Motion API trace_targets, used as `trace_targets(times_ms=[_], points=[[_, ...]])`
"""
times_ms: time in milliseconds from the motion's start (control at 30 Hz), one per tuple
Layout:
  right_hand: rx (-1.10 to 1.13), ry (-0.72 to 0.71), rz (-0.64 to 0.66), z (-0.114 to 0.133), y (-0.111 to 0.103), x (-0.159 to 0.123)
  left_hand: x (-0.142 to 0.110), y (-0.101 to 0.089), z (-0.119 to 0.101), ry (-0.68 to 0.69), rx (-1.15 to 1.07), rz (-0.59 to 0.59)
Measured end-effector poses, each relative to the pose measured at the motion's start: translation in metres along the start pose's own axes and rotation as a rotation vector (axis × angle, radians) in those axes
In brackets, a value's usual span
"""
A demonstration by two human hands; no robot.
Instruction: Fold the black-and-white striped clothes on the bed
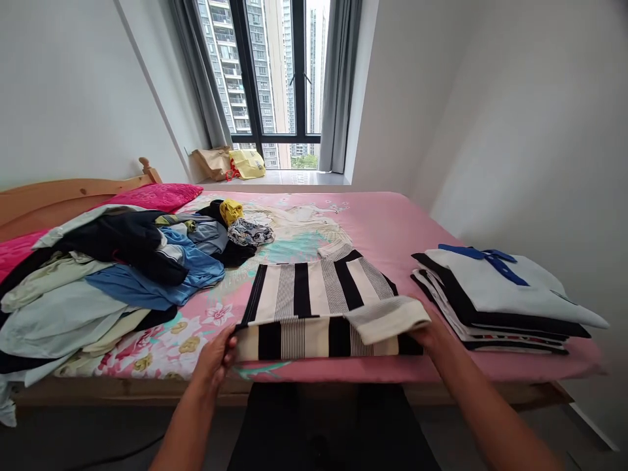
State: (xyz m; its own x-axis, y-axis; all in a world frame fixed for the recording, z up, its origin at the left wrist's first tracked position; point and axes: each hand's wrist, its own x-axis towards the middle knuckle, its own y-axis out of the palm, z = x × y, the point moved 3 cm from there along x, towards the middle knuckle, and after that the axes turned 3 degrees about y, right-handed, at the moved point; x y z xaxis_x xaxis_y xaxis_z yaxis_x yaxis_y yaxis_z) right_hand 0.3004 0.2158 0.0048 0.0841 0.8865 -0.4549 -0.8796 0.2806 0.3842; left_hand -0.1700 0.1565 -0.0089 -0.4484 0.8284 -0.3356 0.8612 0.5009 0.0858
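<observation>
A black-and-cream striped shirt (314, 288) lies partly folded on the bed in front of me. Its near edge is lifted and hangs as a striped band toward the bed's front. My left hand (219, 353) is closed on the near left corner of the shirt. At the near right corner, my right hand (426, 327) grips the cloth, its fingers mostly hidden behind the fabric. A cream sleeve (390, 317) lies folded across the shirt beside my right hand. Another sleeve end (336, 248) points away at the far side.
Loose clothes (122, 261) form a heap on the left. On the right stands a stack of folded clothes (500, 294), a blue-collared white one on top. A pink floral sheet (383, 229) covers the bed. Bags (245, 163) sit on the windowsill.
</observation>
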Motion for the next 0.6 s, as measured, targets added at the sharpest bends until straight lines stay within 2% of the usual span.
trace_targets(times_ms=[67, 133, 200, 300, 367, 467, 600], points=[[0.031, -0.017, -0.029, 0.002, 0.011, 0.026, 0.017, 0.01, 0.002, -0.04, 0.009, -0.015], [0.024, -0.011, -0.071, -0.004, 0.009, 0.036, 0.029, 0.007, 0.011, -0.021, 0.081, -0.031], [-0.043, -0.071, -0.133, -0.014, -0.007, 0.032, 0.036, -0.007, 0.023, 0.049, 0.197, -0.041], [-0.279, -0.219, -0.279, -0.03, -0.05, 0.016, 0.041, -0.037, 0.041, 0.145, 0.388, -0.059], [-0.463, -0.252, -0.366, -0.038, -0.079, 0.008, 0.042, -0.05, 0.048, 0.169, 0.523, -0.029], [-0.667, -0.234, -0.405, -0.045, -0.103, 0.003, 0.04, -0.052, 0.047, 0.162, 0.772, 0.013], [-0.777, -0.175, -0.359, -0.046, -0.101, 0.003, 0.037, -0.04, 0.038, 0.182, 1.053, -0.01]])
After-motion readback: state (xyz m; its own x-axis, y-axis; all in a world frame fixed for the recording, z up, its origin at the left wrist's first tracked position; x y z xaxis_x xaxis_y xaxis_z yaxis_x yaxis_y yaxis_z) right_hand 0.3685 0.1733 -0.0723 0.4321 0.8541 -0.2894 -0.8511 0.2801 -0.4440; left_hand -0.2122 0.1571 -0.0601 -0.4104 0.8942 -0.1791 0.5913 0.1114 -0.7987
